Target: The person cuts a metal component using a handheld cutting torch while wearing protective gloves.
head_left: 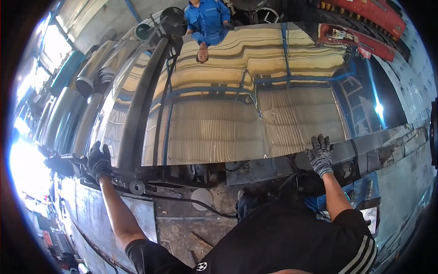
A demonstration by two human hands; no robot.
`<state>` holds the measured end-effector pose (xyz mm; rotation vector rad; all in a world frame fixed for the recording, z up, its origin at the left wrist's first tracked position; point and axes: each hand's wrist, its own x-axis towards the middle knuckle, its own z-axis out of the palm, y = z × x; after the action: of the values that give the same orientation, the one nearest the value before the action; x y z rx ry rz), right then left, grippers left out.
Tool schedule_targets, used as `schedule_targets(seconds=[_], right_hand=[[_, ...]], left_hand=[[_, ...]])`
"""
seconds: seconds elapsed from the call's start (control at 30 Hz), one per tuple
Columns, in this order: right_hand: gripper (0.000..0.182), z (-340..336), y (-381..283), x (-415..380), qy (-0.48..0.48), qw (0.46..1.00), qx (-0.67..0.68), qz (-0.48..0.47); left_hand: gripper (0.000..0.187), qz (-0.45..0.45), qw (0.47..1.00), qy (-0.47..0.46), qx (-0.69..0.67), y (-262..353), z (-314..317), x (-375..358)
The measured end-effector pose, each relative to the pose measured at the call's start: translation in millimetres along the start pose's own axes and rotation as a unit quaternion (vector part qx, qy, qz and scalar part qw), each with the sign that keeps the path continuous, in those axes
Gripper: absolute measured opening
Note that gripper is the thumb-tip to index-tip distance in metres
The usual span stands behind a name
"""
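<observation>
A broad, mirror-bright metal sheet lies spread in front of the person, its polished face throwing back yellowish wavy bands, ribbed panels and the upside-down reflection of a co-worker. The right grip, a hand in a dark grey knitted glove, lies palm down over the near edge of this sheet, right of its middle; its fingers are spread and straight, clasping nothing, so the sheet stretches away beyond the fingertips and far out to the left. The left grip, gloved in the same dark grey knit, is well apart from the right one, beyond the left end of the sheet's straight near edge, next to the lower end of a long, dark, round metal bar. Its fingers point forward over dark machine parts, and I cannot tell whether they clasp anything there. Shiny metal shows on both sides of the bar. Across the sheet stands the co-worker in a blue work shirt, a dark-gloved hand near the far edge. Large silvery metal rolls stand on the left, and a red metal machine part sits by the far right corner.
</observation>
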<state>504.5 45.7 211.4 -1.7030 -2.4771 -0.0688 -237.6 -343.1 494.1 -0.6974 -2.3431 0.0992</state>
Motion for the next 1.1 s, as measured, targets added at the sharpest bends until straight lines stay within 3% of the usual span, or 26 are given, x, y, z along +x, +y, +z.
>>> schedule_targets(seconds=[0.23, 0.43, 0.63, 0.73, 0.87, 0.93, 1.1], right_hand=[[0.091, -8, 14, 1, -0.029, 0.999, -0.011, 0.004], [0.096, -11, 4, 1, -0.06, 0.998, 0.001, 0.016], [0.099, -36, 34, -1, -0.097, 0.994, 0.008, 0.048], [0.098, -40, 42, 1, -0.064, 0.997, 0.01, 0.032], [0.09, -1, -16, 8, -0.036, 0.999, 0.014, 0.02], [0.087, 16, -36, -4, -0.036, 0.999, 0.026, 0.002], [0.083, -17, -2, 28, -0.078, 0.996, 0.029, 0.027]], left_hand=[[0.045, -0.002, 1.0, 0.004, 0.006, 29, -42, -21], [0.04, -0.009, 0.999, 0.033, -0.013, 8, -10, -19], [0.042, -0.012, 0.999, 0.019, -0.049, 42, -26, -11], [0.041, 0.003, 0.997, 0.047, -0.06, 69, -14, -4], [0.039, -0.011, 1.0, 0.014, -0.012, 17, 11, -2], [0.039, 0.012, 0.999, 0.049, -0.016, -2, 25, -13], [0.045, 0.015, 1.0, -0.019, -0.019, 56, -25, 12]])
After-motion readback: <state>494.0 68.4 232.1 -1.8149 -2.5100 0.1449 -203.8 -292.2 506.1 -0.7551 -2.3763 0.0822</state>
